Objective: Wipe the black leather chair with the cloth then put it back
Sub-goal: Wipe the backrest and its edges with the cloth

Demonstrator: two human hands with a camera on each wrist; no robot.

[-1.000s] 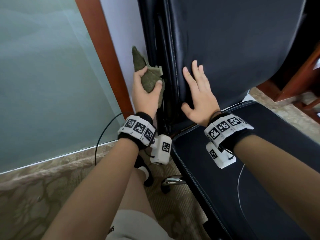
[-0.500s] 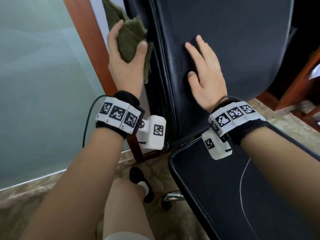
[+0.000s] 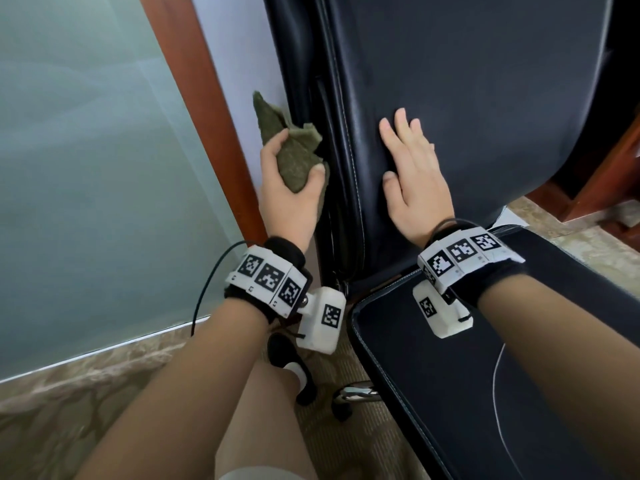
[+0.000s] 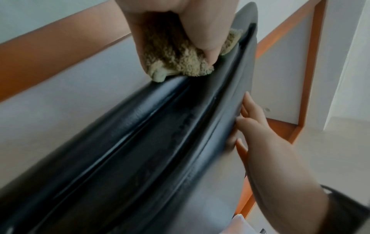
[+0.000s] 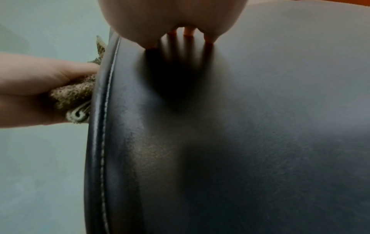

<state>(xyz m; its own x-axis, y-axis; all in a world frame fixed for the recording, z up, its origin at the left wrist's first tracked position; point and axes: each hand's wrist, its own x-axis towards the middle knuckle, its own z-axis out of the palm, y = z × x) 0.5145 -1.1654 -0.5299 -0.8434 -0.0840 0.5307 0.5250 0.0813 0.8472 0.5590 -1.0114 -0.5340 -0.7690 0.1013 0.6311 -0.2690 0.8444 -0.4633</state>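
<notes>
The black leather chair's backrest [image 3: 467,98] stands upright ahead of me, its seat [image 3: 519,358] at lower right. My left hand [image 3: 291,188] grips a bunched olive-green cloth [image 3: 294,157] and presses it against the backrest's left side edge [image 4: 160,118]. In the left wrist view the cloth [image 4: 176,60] sits on the edge's rounded rim. My right hand [image 3: 412,174] lies flat on the front of the backrest with straight fingers, holding nothing. The right wrist view shows the cloth [image 5: 78,95] beside the stitched seam [image 5: 104,126].
A frosted glass panel [image 3: 86,168] in a wooden frame [image 3: 204,98] stands close on the left, with a narrow strip of wall between it and the chair. Patterned carpet [image 3: 69,427] lies below. My knee and black shoe [image 3: 294,368] are next to the chair's chrome base [image 3: 356,393]. Wooden furniture [image 3: 609,174] stands at right.
My left hand rose along the backrest's side edge with the cloth, then came back down to mid-height. The right hand has stayed flat on the backrest.
</notes>
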